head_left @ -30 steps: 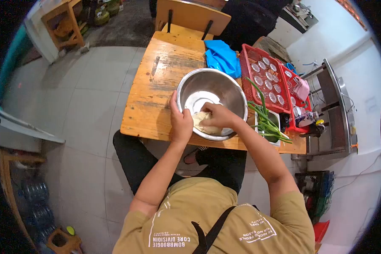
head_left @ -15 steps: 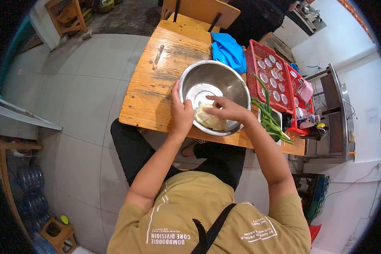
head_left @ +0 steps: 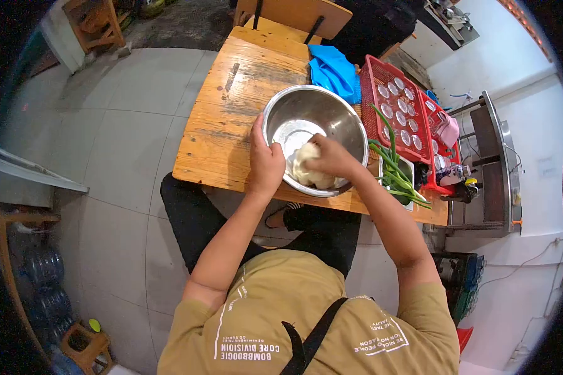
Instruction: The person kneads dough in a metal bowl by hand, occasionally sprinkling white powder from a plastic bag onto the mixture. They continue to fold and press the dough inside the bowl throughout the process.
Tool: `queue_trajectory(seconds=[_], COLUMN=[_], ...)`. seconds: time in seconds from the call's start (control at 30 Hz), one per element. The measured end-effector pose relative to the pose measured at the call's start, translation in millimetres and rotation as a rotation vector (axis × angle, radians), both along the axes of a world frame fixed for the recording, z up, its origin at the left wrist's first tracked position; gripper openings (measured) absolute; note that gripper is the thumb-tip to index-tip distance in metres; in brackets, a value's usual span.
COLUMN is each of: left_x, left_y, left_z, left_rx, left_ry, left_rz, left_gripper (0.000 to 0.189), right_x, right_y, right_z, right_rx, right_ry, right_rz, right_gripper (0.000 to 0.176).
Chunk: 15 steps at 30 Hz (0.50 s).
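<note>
A large steel bowl (head_left: 347, 122) stands near the front edge of the wooden table (head_left: 213, 125). Inside it, low on the near side, lies a pale lump of dough (head_left: 309, 174). My left hand (head_left: 266, 162) grips the bowl's left rim, thumb over the edge. My right hand (head_left: 333, 157) reaches in over the right side, its fingers curled on the top of the dough and partly sunk into it.
Right of the bowl, green onions (head_left: 397, 175) lie over a white tray (head_left: 406, 167). Behind are a red basket (head_left: 372, 81) with small clear cups, a second red basket (head_left: 441, 184) and a blue cloth or bag (head_left: 334, 72). A wooden chair (head_left: 294, 15) stands beyond the table.
My right hand's fingers, earlier extended over the dough, have curled into it, and the dough looks bunched up higher. The whole view has shifted slightly. My left hand keeps its hold on the rim.
</note>
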<state>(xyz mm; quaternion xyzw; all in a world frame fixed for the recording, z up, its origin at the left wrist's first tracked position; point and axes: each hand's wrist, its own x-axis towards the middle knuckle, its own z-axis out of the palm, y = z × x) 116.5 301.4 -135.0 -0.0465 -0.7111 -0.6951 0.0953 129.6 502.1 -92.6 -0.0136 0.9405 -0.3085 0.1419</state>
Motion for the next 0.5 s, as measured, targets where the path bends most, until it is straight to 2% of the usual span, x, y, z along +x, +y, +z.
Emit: queue_trajectory(seconds=[0.03,0.13,0.3,0.4,0.5], left_x=[1,0,0,0,2], left_y=[-2,-8,-17,-21,-22], left_z=[1,4,6,10,11], left_rx=[-0.002,-0.038,-0.014,-0.062,-0.065], left_ry=[-0.003,-0.030,-0.041,-0.019,0.019], left_rz=[0.010,-0.032,-0.025,0.022,0.038], left_gripper=[0.068,0.068,0.072,0.072,0.072], right_x=[-2,-7,-15,-12,-15], right_y=[8,17,11,-1,1], right_z=[-6,-7,1,17,5], right_rx=[-0.098,-0.173,-0.181,-0.336,-0.466], right_ry=[-0.007,0.057,0.247,0.309,0.415], right_rz=[-0.112,-0.298,-0.322,-0.434,-0.450], right_gripper=[0.066,0.061,0.054,0.051,0.047])
